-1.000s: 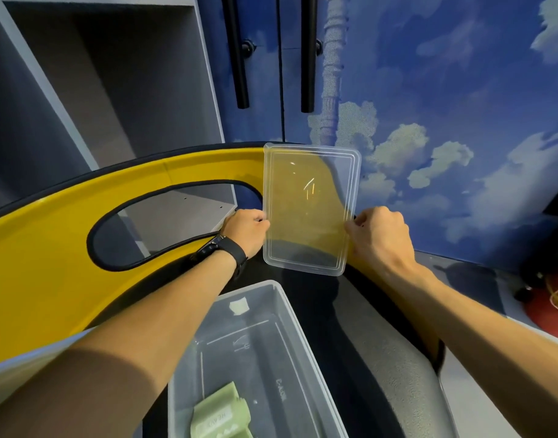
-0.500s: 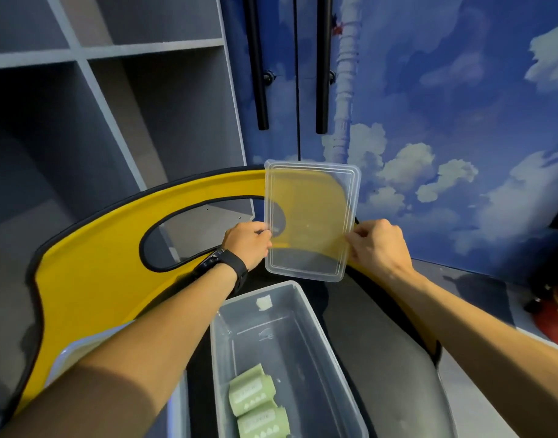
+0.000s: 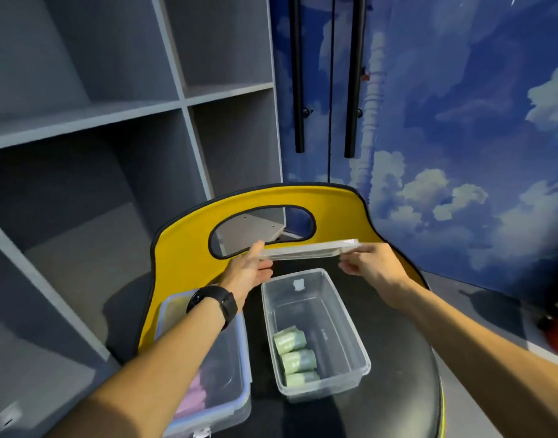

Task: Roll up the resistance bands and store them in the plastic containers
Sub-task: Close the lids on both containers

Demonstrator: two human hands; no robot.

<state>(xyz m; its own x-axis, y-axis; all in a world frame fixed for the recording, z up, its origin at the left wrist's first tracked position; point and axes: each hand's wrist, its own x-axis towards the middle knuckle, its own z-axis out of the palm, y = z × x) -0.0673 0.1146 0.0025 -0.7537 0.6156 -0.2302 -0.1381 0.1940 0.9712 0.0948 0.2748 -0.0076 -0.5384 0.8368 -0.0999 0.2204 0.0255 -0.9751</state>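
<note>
A clear plastic lid [image 3: 309, 251] hovers nearly flat above the far end of an open clear container [image 3: 344, 314]. My left hand [image 3: 250, 270] holds the lid's left end, thumb on top and fingers beneath. Its right end is pinched by my right hand [image 3: 371, 263]. Three rolled green resistance bands [image 3: 295, 357] lie side by side at the container's near end. To the left stands a second container [image 3: 239, 368] with a blue-rimmed lid on it; pink rolled bands show through its wall, partly hidden by my left forearm.
Both containers rest on the black seat [image 3: 394, 358] of a chair with a yellow backrest [image 3: 182, 263] that has an oval cut-out. Grey open shelves [image 3: 113, 121] stand at the left. A blue cloud-painted wall and cupboard doors with black handles [image 3: 298, 74] lie behind.
The lid has tipped from upright and face-on to nearly flat and has come down toward the open container. The view has tilted down, showing both containers in full.
</note>
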